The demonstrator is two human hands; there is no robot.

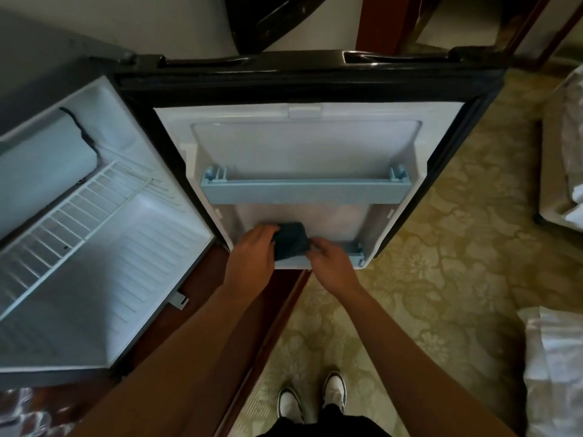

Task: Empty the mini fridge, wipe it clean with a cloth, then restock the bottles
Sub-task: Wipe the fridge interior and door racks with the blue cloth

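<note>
The mini fridge (104,234) stands open at the left, its white inside holding only a wire shelf (79,212). Its door (303,146) hangs open in front of me, with a grey-blue upper door shelf (306,190) and a lower door shelf (356,250). A dark cloth (291,242) lies bunched at the lower door shelf. My left hand (252,253) grips the cloth's left side. My right hand (329,263) pinches its right side. No bottles are in view.
Patterned yellow carpet (441,279) covers the floor to the right. White bedding (555,373) shows at the right edge. A dark wooden cabinet edge (268,342) runs below the fridge. My white shoes (310,398) stand at the bottom.
</note>
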